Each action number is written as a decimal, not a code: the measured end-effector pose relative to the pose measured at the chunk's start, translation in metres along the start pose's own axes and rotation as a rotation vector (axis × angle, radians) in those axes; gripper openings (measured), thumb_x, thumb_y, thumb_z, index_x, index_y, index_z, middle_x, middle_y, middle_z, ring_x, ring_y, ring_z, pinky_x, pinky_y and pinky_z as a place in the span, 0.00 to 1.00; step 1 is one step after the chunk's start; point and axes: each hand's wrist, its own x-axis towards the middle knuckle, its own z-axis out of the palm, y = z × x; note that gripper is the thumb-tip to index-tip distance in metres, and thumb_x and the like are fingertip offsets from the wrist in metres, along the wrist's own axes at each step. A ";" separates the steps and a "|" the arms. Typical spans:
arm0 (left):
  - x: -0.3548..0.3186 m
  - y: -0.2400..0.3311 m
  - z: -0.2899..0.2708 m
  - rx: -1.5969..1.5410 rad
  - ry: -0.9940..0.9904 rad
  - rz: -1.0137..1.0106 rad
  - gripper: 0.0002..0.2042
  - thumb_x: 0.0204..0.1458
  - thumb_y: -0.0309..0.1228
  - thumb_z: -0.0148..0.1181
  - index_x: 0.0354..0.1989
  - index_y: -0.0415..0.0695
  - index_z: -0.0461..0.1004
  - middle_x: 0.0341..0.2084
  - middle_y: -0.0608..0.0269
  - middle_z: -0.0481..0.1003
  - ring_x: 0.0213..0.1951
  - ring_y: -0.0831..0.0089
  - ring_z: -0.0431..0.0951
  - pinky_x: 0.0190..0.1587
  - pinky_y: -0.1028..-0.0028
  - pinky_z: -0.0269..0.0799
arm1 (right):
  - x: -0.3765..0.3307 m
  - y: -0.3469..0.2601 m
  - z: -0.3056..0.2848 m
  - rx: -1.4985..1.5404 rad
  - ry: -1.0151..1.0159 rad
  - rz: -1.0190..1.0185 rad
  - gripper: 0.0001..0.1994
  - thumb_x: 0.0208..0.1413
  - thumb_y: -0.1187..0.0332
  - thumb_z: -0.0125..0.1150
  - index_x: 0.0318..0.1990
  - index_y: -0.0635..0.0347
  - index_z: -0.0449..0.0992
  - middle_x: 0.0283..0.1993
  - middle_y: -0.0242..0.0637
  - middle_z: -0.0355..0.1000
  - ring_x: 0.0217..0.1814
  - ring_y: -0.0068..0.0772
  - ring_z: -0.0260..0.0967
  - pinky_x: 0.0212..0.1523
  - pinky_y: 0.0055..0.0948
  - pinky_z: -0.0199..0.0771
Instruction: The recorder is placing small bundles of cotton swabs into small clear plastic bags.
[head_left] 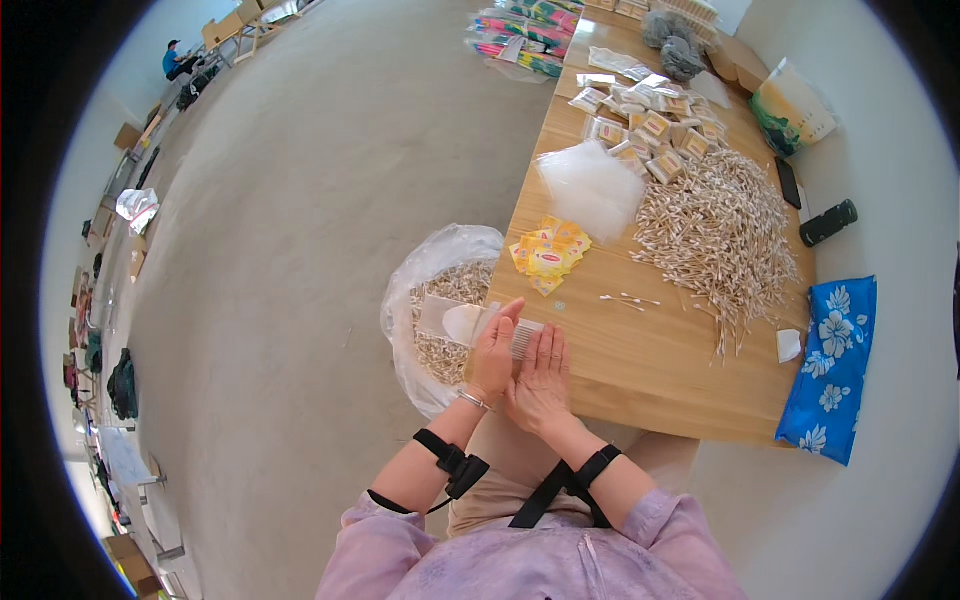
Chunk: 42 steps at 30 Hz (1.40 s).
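At the table's near left corner, a row of cotton swabs (524, 338) in clear plastic lies between my hands. My left hand (492, 352) stands on edge against its left side, with the fingers close together, gripping the plastic. Stretched out flat, my right hand (541, 385) rests its fingertips on the row's right side. Beyond my left hand, a clear flap with a white oval piece (461, 323) sticks out over a plastic sack (398, 300) of loose swabs. Yellow printed cards (552, 250) and a few single swabs (630, 300) lie farther up the table.
A large heap of swabs (715, 230) covers the table's right part. Behind it are filled small packets (655, 125) and a stack of clear bags (592, 187). A phone (788, 183), a dark cylinder (828, 223) and a blue floral pouch (832, 370) line the wall side.
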 end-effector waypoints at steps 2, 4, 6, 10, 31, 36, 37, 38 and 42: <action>-0.001 0.000 0.000 0.086 -0.026 0.019 0.21 0.66 0.36 0.36 0.60 0.34 0.60 0.60 0.54 0.62 0.62 0.68 0.60 0.65 0.70 0.54 | 0.001 0.000 0.004 -0.013 0.016 -0.010 0.43 0.53 0.52 0.48 0.66 0.77 0.38 0.71 0.61 0.32 0.75 0.59 0.21 0.71 0.49 0.21; 0.000 0.003 -0.005 0.144 -0.046 0.018 0.21 0.63 0.34 0.42 0.60 0.35 0.60 0.60 0.53 0.62 0.63 0.65 0.59 0.65 0.70 0.53 | 0.003 -0.002 0.007 -0.023 0.034 -0.021 0.43 0.53 0.52 0.48 0.66 0.77 0.38 0.71 0.61 0.32 0.75 0.60 0.21 0.71 0.49 0.20; 0.004 0.013 -0.019 0.204 -0.065 0.017 0.21 0.60 0.31 0.48 0.61 0.36 0.60 0.60 0.53 0.62 0.64 0.63 0.58 0.66 0.69 0.52 | 0.007 -0.005 0.008 -0.037 0.046 -0.048 0.43 0.53 0.52 0.48 0.66 0.76 0.37 0.71 0.60 0.31 0.75 0.59 0.21 0.71 0.48 0.21; 0.015 0.062 -0.067 1.207 -0.330 0.339 0.34 0.42 0.26 0.61 0.62 0.39 0.59 0.61 0.53 0.60 0.67 0.57 0.52 0.68 0.63 0.46 | 0.010 -0.008 0.007 0.047 0.066 -0.035 0.44 0.53 0.51 0.49 0.66 0.75 0.38 0.72 0.60 0.31 0.75 0.58 0.22 0.71 0.48 0.21; 0.034 0.077 -0.097 1.397 -0.504 0.432 0.30 0.30 0.31 0.71 0.49 0.44 0.70 0.56 0.61 0.68 0.65 0.62 0.56 0.69 0.60 0.45 | 0.025 -0.038 0.013 0.107 0.049 -0.101 0.45 0.51 0.53 0.52 0.66 0.77 0.36 0.71 0.61 0.29 0.75 0.58 0.21 0.72 0.47 0.22; 0.033 0.076 -0.098 1.377 -0.496 0.431 0.30 0.30 0.31 0.72 0.49 0.44 0.71 0.55 0.62 0.68 0.65 0.63 0.57 0.69 0.59 0.45 | 0.035 -0.048 0.021 0.088 0.088 -0.119 0.45 0.51 0.54 0.51 0.66 0.77 0.36 0.71 0.61 0.30 0.75 0.59 0.21 0.71 0.49 0.21; 0.033 0.075 -0.099 1.375 -0.502 0.430 0.32 0.30 0.32 0.73 0.51 0.44 0.69 0.56 0.62 0.67 0.65 0.62 0.57 0.69 0.59 0.45 | 0.037 -0.050 0.022 0.090 0.086 -0.122 0.45 0.51 0.54 0.51 0.66 0.77 0.36 0.71 0.61 0.30 0.75 0.59 0.21 0.71 0.49 0.21; 0.034 0.074 -0.100 1.373 -0.509 0.429 0.34 0.30 0.32 0.73 0.52 0.44 0.68 0.57 0.61 0.66 0.65 0.61 0.57 0.68 0.58 0.45 | 0.040 -0.053 0.023 0.090 0.097 -0.111 0.45 0.51 0.54 0.51 0.66 0.77 0.35 0.71 0.61 0.30 0.75 0.59 0.20 0.71 0.49 0.21; 0.035 0.072 -0.106 1.348 -0.470 0.359 0.37 0.33 0.34 0.73 0.57 0.44 0.64 0.59 0.54 0.63 0.65 0.59 0.57 0.68 0.59 0.45 | 0.042 -0.055 0.023 0.111 0.142 -0.110 0.47 0.50 0.53 0.51 0.66 0.76 0.33 0.71 0.61 0.28 0.75 0.59 0.19 0.71 0.48 0.19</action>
